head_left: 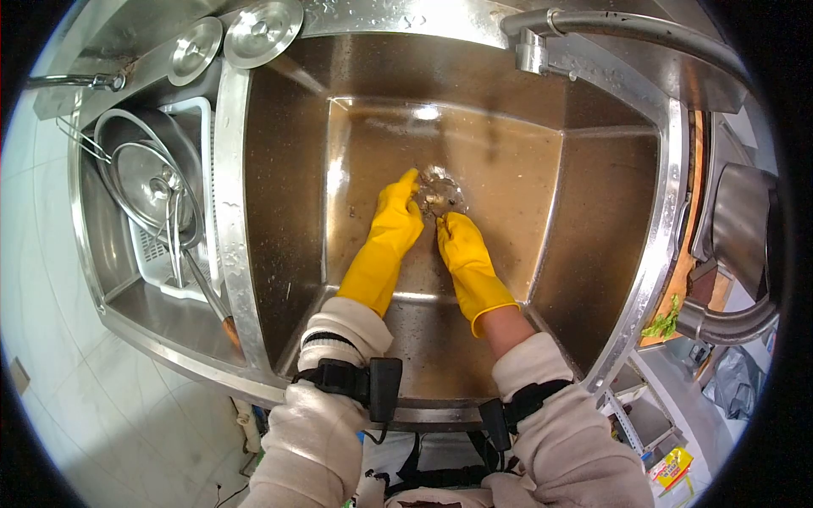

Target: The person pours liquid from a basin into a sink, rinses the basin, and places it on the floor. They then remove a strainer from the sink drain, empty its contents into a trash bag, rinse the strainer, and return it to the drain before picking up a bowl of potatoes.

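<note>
Both gloved hands are reached down to the drain strainer [439, 191] at the middle of the floor of the large sink basin [593, 195], and every other place is given here from that drain. The left hand [396, 216], in a yellow rubber glove, is laid just left of the drain with its fingers pressed together and pointed at the drain's edge, which they appear to touch; nothing can be seen pinched in it. The right hand [461, 245], also gloved in yellow, is set just below the drain, its fingers together and bent toward the clump of wet scraps [436, 200] gathered there; whether any scraps are pinched cannot be told. As far as can be judged, the basin floor around the drain has been largely cleared, with only small flecks scattered to the right, while the clump on the drain itself is not yet lifted out. Well to the left of the drain, beyond the dividing rim, a pan with 1 lid and a ladle [157, 182] is stacked in a white rack. Above and left of the drain, 2 steel lids [233, 38] are rested on the counter. The faucet pipe [627, 30] is run above and right of the drain.
</note>
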Available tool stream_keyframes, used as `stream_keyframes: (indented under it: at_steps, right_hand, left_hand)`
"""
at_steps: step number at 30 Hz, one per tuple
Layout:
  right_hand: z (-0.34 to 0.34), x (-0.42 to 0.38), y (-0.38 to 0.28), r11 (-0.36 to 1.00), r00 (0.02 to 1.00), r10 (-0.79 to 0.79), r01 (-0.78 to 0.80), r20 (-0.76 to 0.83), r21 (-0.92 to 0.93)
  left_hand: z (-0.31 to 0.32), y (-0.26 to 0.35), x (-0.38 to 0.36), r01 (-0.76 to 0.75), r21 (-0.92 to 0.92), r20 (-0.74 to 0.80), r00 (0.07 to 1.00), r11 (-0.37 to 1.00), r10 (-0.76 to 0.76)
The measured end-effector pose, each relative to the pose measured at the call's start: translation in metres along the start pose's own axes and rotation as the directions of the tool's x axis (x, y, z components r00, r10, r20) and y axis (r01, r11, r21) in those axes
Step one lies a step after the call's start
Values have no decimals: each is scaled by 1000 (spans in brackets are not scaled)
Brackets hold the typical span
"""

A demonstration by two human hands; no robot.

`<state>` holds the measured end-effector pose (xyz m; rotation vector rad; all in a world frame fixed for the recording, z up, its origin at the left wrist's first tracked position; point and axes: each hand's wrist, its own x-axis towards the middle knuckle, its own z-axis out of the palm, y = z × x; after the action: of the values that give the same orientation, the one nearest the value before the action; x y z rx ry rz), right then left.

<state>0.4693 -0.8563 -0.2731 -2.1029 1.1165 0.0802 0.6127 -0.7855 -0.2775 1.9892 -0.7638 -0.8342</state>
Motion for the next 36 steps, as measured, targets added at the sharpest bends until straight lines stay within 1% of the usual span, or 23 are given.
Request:
stream_keyframes:
  at_steps: [1,3,4,6,8,10,11,13,17,19,20,22,23,25,26,28,29,31,32,33,34,35,36]
  right_hand:
    - [0,0,0,1000,1000,0,0,0,1]
    - [-1,1,0,1000,1000,6,-6,4,0]
    - [-1,1,0,1000,1000,6,-6,4,0]
    - [-1,1,-1,1000,1000,-3,3,-12,25]
    - [-3,1,-2,1000,1000,7,-7,3,25]
    - [-4,1,-2,1000,1000,18,-18,18,23]
    - [-4,2,-2,999,1000,12,-12,14,38]
    - [-3,2,0,999,1000,6,-7,10,52]
    - [-5,2,-1,997,999,25,-27,29,68]
    - [-6,1,-3,997,999,25,-26,21,70]
    - [-7,2,-3,996,999,30,-33,33,82]
    - [-7,2,-1,995,998,36,-39,42,94]
    - [-6,1,-1,997,999,25,-26,21,76]
    - [-3,1,1,998,1000,12,-12,-1,59]
    - [-2,2,3,998,999,23,-25,30,55]
    - [-4,1,3,998,998,34,-37,59,52]
    - [-4,0,2,998,999,21,-24,49,54]
    - [-4,-1,2,998,999,4,-6,35,58]
    - [-3,0,2,998,1000,1,-3,24,60]
    - [-1,0,3,998,1000,0,-1,13,62]
    - [1,0,3,998,1000,-2,1,9,64]
    - [2,0,4,998,1000,-8,8,-3,68]
    - [2,0,5,997,1000,-14,15,-15,70]
  left_hand:
    - [-6,6,3,0,1,0,1000,1000,0]
    - [-16,13,10,-32,258,-115,991,966,64]
    - [-20,15,15,-32,258,-115,991,966,64]
    - [-29,19,28,-207,324,-184,943,923,277]
    - [-37,26,35,-195,368,-138,955,909,261]
    - [-40,27,41,-211,439,48,976,873,212]
    - [-39,28,44,-211,438,48,976,874,212]
    - [-36,29,49,-173,538,213,975,825,66]
    - [-21,25,43,-149,502,301,954,852,-11]
    - [-10,18,31,-238,349,260,954,906,150]
    - [-6,17,25,-240,350,262,953,905,151]
    - [-1,18,16,-198,201,357,927,960,116]
    - [0,19,13,-200,202,356,927,959,118]
    - [1,19,11,-151,61,307,943,987,126]
    - [1,19,12,-152,61,306,943,986,127]
    - [-1,17,15,-194,166,89,979,967,181]
    - [-4,16,14,-195,168,88,979,966,182]
    - [-12,18,12,-113,220,-59,990,969,129]
    - [-14,20,12,-116,222,-61,989,968,132]
    - [-15,21,11,82,301,-28,997,950,-77]
    - [-15,23,9,267,382,-14,959,885,-283]
    - [-13,24,3,264,383,-16,960,885,-279]
    - [-6,21,-7,320,408,-27,940,855,-339]
